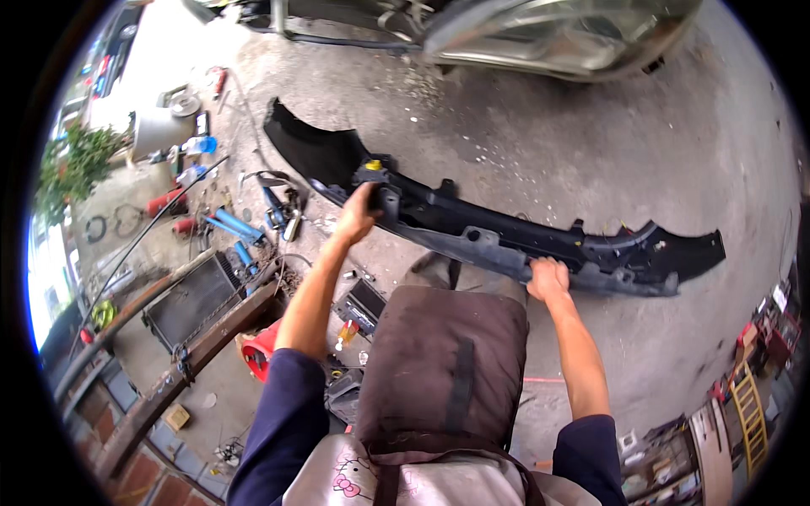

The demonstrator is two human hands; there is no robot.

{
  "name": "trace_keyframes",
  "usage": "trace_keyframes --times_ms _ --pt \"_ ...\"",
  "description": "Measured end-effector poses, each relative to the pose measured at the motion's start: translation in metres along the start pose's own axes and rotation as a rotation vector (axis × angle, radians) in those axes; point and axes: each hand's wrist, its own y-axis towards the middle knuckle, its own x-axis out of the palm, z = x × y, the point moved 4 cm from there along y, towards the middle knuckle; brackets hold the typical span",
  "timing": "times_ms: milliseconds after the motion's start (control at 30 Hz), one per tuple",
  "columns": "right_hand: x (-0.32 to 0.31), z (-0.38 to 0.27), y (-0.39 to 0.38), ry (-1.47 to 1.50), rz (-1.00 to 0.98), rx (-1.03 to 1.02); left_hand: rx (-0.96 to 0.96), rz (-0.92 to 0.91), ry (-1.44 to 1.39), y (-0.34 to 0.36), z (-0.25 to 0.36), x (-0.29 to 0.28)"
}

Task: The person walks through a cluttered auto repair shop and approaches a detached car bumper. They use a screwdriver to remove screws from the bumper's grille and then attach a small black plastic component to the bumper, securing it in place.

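A long black car bumper (pixel 515 226) hangs in front of me, its curved inner side turned up. Near its left part, my left hand (pixel 358 218) is closed around the lower edge, just below a small yellow-topped piece (pixel 374 166) fixed to the plastic. Further right along the same edge, my right hand (pixel 548 278) grips the grey lower lip. Both arms are stretched forward. The fingers under the edge are partly hidden.
At the top, a car headlight (pixel 565 38) sits in the vehicle's front. On the left lie a radiator (pixel 194 299), a rusty beam (pixel 190 367), blue cylindrical parts (pixel 236 226) and a white bucket (pixel 160 131). A yellow ladder (pixel 747 413) stands at lower right.
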Motion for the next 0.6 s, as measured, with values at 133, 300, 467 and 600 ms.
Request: trace_keyframes --times_ms 133,300,467,600 --pt "-0.035 0.001 0.016 0.033 -0.079 0.013 -0.021 0.017 0.055 0.015 0.009 0.008" --pt "-0.033 0.028 0.016 0.220 0.088 -0.018 -0.006 -0.010 -0.165 0.043 -0.027 0.011" --pt "-0.070 0.099 -0.052 0.600 0.585 -0.052 -0.010 -0.052 -0.100 0.064 0.005 0.024" --pt "-0.084 0.229 -0.103 0.720 1.026 0.432 -0.083 -0.085 -0.085 0.055 0.007 0.000"
